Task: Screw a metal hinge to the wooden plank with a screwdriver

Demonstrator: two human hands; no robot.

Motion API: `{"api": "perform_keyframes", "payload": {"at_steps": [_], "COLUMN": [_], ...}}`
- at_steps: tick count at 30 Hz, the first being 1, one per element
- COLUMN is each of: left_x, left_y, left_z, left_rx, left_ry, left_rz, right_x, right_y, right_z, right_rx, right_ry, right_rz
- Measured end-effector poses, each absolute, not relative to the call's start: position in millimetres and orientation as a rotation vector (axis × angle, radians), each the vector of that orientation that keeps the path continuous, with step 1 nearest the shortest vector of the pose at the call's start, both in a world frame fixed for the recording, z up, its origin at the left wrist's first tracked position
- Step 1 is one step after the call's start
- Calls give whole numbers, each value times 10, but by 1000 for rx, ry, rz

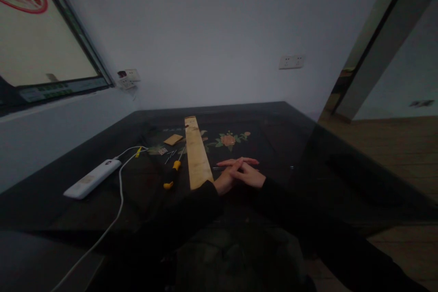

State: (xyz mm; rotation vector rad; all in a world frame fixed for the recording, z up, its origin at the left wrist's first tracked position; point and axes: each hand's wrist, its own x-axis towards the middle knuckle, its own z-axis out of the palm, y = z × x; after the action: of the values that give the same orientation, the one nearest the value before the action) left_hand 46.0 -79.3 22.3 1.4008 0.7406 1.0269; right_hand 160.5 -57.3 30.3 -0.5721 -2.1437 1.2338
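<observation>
My left hand and my right hand rest together on the dark table. They cross with their fingers overlapping and stretched out, and neither holds a tool. Just left of them lies a long, narrow wooden board, its near end beside my left wrist. A yellow-and-black screwdriver lies left of the board, its shaft pointing away from me. Beyond its handle are several thin screws or nails, a small metal plate and a small wooden piece.
A white power bank sits at the left with a white cable running off the table's near edge. Flowers are printed on the tabletop. Behind the table is a wall with a socket; a window is at the left.
</observation>
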Motion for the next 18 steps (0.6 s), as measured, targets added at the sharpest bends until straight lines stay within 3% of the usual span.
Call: {"api": "perform_keyframes", "payload": {"at_steps": [10, 18], "left_x": [442, 367], "left_y": [-781, -826], "left_z": [181, 200], "left_rx": [1307, 1557], "left_ry": [689, 1004], "left_rz": [1055, 1086], "right_x": [1564, 1504], "right_y": [-570, -638], "right_z": [233, 194], "right_rx": [-539, -498], "right_ry": [-2101, -2078], "right_rz": [1166, 1116]}}
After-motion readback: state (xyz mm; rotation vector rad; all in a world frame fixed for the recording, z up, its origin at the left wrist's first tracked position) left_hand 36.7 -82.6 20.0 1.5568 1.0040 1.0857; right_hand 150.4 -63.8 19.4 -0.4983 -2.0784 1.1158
